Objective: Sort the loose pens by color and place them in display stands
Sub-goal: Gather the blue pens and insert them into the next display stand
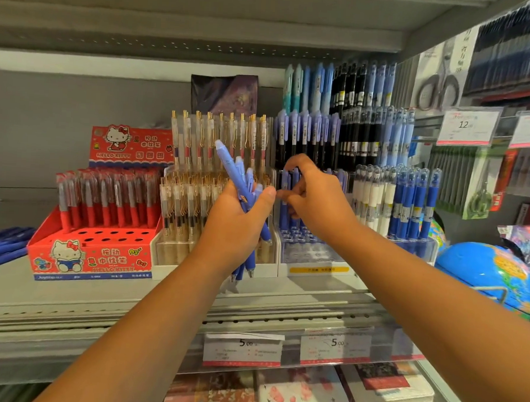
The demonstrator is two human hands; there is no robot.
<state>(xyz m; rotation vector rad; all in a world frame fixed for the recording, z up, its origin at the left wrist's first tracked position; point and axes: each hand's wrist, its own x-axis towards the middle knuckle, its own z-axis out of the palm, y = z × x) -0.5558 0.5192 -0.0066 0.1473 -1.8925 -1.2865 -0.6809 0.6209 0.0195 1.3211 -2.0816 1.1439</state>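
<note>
Starting left of the red display box (92, 256): a few loose blue pens (0, 245) are lying flat on the shelf (68, 295), well apart from both hands. The box itself is holding red pens (104, 198) upright in its back rows, with open holes showing along its front. Just right of the box, a clear stand (175, 248) is carrying gold-clipped pens (199, 142).

Further right of the box, in front of that stand, the left hand (235, 224) is gripping a bundle of periwinkle-blue pens (234, 168). Fingers and thumb are wrapping round the barrels, caps pointing up and to the left, tips hanging below the fist.

Further right again, the right hand (315, 203) is hovering at the blue-pen stand (310, 252) (second stand along from the box). Its fingers are curling among the upright pens; whether they're actually pinching one, I cannot tell. Farthest right of the box, a blue globe (484, 273) is sitting at shelf level.
</note>
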